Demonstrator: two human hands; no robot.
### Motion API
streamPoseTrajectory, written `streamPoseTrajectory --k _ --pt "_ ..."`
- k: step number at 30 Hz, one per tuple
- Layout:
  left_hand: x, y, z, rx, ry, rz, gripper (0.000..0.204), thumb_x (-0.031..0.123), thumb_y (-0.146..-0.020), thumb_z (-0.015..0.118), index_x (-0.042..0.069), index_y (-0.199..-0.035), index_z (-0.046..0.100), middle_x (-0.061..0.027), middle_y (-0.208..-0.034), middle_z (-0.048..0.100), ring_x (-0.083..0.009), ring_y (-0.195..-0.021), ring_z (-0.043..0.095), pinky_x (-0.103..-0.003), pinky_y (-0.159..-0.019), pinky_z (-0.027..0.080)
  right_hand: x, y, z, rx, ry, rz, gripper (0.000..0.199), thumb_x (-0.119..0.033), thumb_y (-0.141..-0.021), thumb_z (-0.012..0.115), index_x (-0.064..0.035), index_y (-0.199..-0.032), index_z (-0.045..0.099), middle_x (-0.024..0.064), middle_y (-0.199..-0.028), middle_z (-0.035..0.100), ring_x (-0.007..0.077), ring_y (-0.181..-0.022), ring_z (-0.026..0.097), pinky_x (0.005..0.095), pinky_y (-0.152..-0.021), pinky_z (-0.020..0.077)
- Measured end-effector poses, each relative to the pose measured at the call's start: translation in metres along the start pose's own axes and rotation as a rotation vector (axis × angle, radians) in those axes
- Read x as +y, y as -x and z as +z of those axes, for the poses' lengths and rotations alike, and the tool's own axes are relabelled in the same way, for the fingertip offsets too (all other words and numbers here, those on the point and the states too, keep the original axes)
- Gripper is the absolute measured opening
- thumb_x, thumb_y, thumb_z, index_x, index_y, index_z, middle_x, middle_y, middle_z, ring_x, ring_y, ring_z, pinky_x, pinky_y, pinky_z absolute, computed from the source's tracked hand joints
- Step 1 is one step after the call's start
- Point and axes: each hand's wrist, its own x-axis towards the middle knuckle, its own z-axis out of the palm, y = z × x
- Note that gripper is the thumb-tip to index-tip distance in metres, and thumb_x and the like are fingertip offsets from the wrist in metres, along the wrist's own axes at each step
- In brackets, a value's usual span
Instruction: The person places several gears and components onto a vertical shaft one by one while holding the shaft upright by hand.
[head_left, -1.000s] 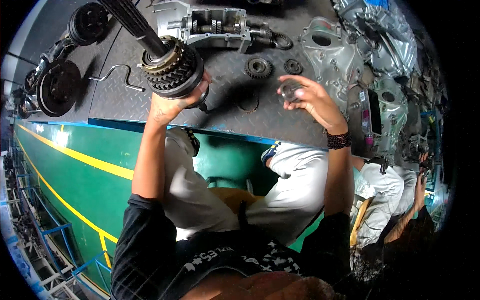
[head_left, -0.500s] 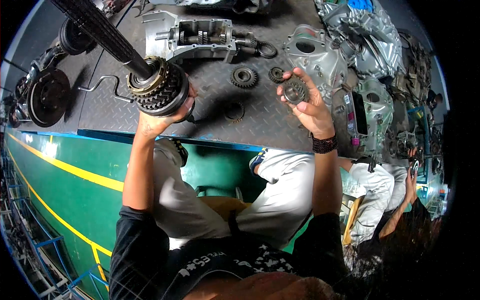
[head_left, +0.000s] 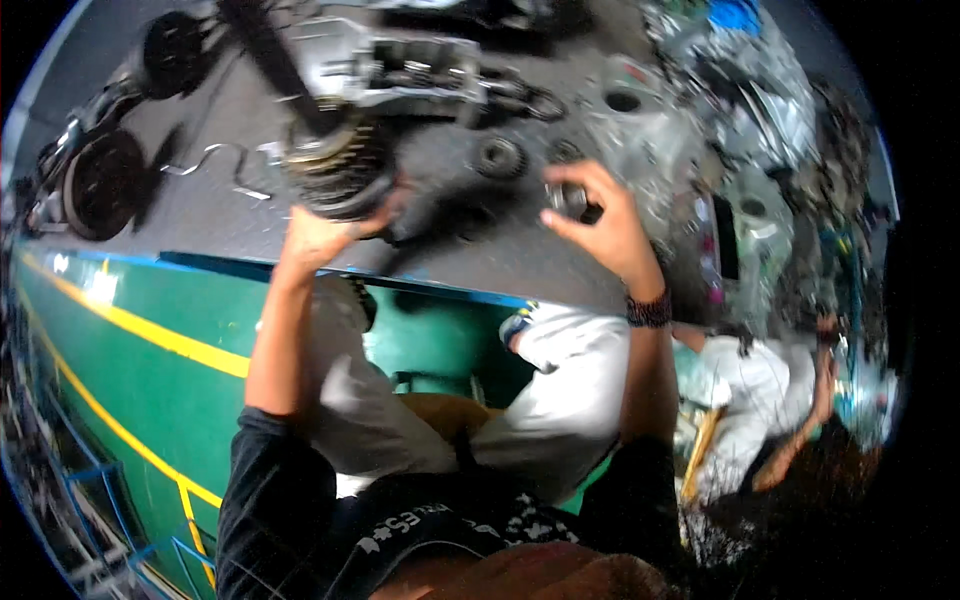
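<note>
My left hand (head_left: 330, 235) is wrapped round the lower end of a gear shaft assembly (head_left: 345, 170). Its stacked gears sit just above my fingers, and the long dark shaft (head_left: 268, 58) leans up toward the far left. In my right hand (head_left: 615, 230) a small metal gear (head_left: 571, 202) is pinched between thumb and fingers, turned partly edge-on. Both hands are above the table, apart from each other, and motion blurs them. Beyond the right hand, a loose gear (head_left: 497, 157) and a smaller gear (head_left: 565, 151) lie on the table.
An open gearbox housing (head_left: 420, 95) with a shaft inside lies at the back. Silver casings (head_left: 650, 125) crowd the right side, near a dark phone-like slab (head_left: 724, 238). A bent metal rod (head_left: 215, 155) and a brake drum (head_left: 103, 185) are at left. Another person (head_left: 765, 390) sits at right.
My left hand has shifted to the right with the gear shaft assembly. The right hand has moved a little left and nearer, turning the gear more edge-on. The whole picture is blurred now.
</note>
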Motion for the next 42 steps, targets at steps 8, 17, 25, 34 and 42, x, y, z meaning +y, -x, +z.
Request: streamPoseTrajectory --k 8,17,25,34,42 --pt "0.031 -0.028 0.018 0.037 0.143 0.007 0.055 0.013 -0.068 0.094 0.000 -0.116 0.069 -0.0058 -0.109 0.074 -0.0127 -0.099 0.067 -0.032 -0.096 0.055 0.008 0.019 0.032 -0.310 0.347 0.092 0.060 -0.024 -0.074 0.090 -0.0063 -0.126 0.068 0.0172 -0.126 0.063 0.0407 -0.122 0.057 0.0443 -0.108 0.0454" --pt "0.026 -0.026 0.016 0.056 0.239 0.249 0.069 0.010 -0.064 0.092 -0.001 -0.127 0.065 -0.0073 -0.117 0.073 -0.0163 -0.105 0.067 -0.036 -0.100 0.054 -0.141 -0.080 0.045 -0.003 -0.394 -0.243 0.074 -0.025 -0.089 0.085 -0.0011 -0.151 0.050 0.0164 -0.153 0.055 0.0276 -0.139 0.054 0.0396 -0.117 0.0404" --pt "0.017 -0.029 0.017 0.047 0.184 0.240 0.069 0.016 -0.060 0.094 0.000 -0.120 0.065 -0.0099 -0.111 0.075 -0.0206 -0.100 0.070 -0.038 -0.095 0.056 -0.197 -0.115 0.023 -0.273 -0.221 -0.143 0.053 -0.011 -0.084 0.087 -0.0006 -0.133 0.069 0.0078 -0.120 0.075 0.0148 -0.110 0.069 0.0330 -0.103 0.0522" --pt "0.016 -0.029 0.017 0.067 0.110 0.187 0.065 0.020 -0.060 0.093 0.000 -0.116 0.067 -0.0146 -0.108 0.077 -0.0275 -0.099 0.074 -0.040 -0.094 0.057 -0.199 -0.131 0.010 -0.395 -0.195 -0.174 0.063 -0.008 -0.082 0.088 -0.0019 -0.140 0.064 0.0081 -0.126 0.071 0.0171 -0.120 0.064 0.0338 -0.112 0.0451" --pt "0.012 -0.029 0.016 0.076 0.110 0.238 0.064 0.021 -0.059 0.094 0.000 -0.113 0.068 -0.0173 -0.107 0.077 -0.0310 -0.099 0.075 -0.041 -0.093 0.057 -0.220 -0.139 -0.001 -0.471 0.166 -0.278 0.060 -0.010 -0.077 0.090 -0.0044 -0.133 0.068 0.0075 -0.122 0.074 0.0166 -0.117 0.065 0.0357 -0.111 0.0453"
